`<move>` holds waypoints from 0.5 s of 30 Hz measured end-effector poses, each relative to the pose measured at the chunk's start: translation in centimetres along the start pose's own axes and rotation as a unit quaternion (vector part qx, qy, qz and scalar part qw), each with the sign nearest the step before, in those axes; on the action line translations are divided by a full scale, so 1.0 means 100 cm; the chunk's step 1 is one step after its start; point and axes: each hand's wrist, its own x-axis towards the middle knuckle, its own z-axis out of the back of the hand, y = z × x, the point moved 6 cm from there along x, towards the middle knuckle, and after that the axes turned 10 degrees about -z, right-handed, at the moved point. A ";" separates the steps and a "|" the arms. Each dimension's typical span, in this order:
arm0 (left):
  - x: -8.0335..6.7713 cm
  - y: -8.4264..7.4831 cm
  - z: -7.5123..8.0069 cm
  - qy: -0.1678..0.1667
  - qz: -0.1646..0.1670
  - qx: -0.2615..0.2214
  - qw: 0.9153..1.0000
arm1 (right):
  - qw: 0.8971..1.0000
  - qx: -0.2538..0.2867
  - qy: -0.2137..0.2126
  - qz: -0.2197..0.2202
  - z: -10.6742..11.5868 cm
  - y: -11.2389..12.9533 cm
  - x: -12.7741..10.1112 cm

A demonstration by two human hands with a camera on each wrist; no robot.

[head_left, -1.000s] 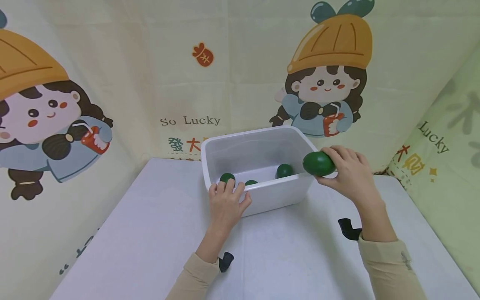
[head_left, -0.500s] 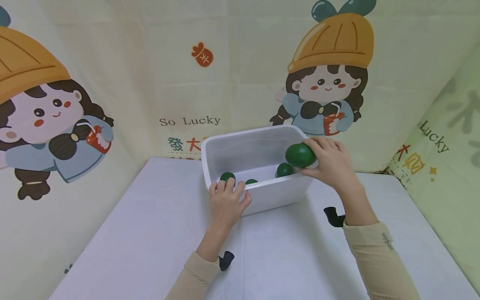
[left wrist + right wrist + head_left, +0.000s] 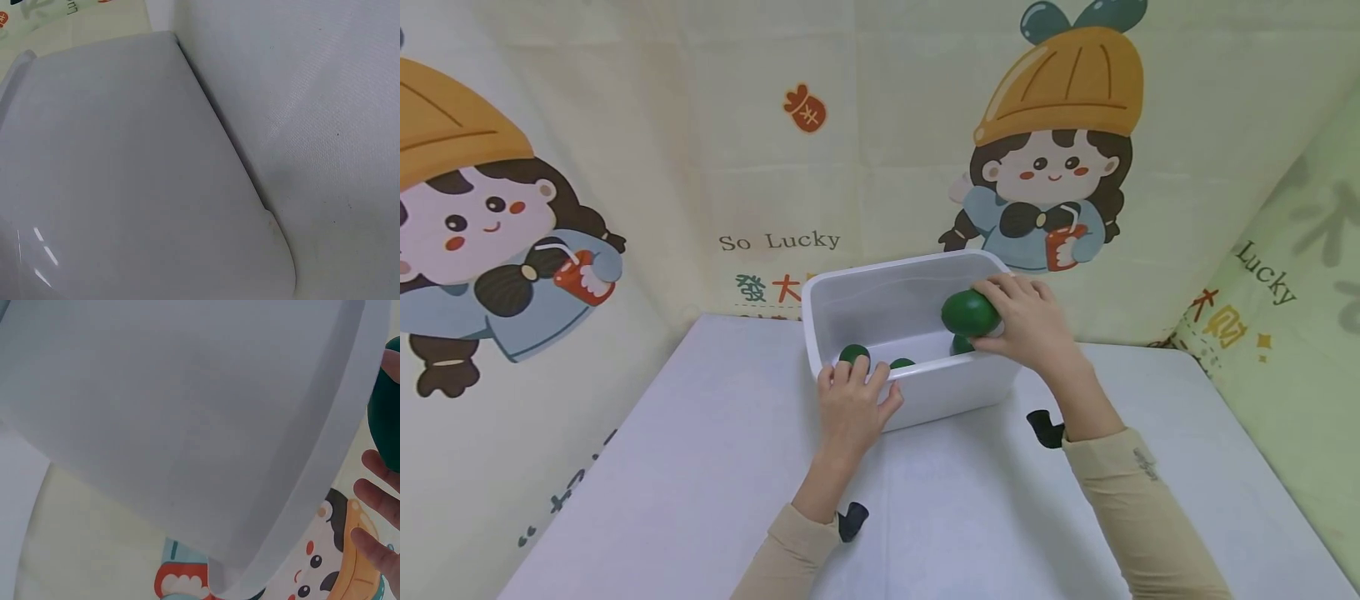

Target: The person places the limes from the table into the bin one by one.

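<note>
A white plastic tub [image 3: 925, 392] stands on the table. My right hand [image 3: 1026, 327] grips a dark green round fruit [image 3: 969, 313] and holds it over the tub's right side, inside the rim. Three more green fruits lie in the tub: one [image 3: 854, 355] at the front left, one [image 3: 902, 364] beside it, and one [image 3: 960, 345] under the held fruit. My left hand [image 3: 852, 408] holds the tub's front left rim, its fingers hooked over the edge. The right wrist view shows the tub's wall [image 3: 187, 425], the green fruit [image 3: 386, 406] and my fingertips [image 3: 375, 494].
The table [image 3: 700, 467] has a white cloth over it. A cartoon-printed fabric backdrop [image 3: 820, 150] closes in the back and both sides. The left wrist view shows only the tub's outer wall [image 3: 125, 175] and the cloth [image 3: 325, 125].
My right hand has carried the green fruit leftward from outside the tub's right rim to over its inside. The left hand has stayed on the rim.
</note>
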 end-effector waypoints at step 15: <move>0.000 -0.001 0.001 0.006 0.005 0.003 1.000 | 0.999 0.016 0.020 0.027 -0.014 0.024 0.011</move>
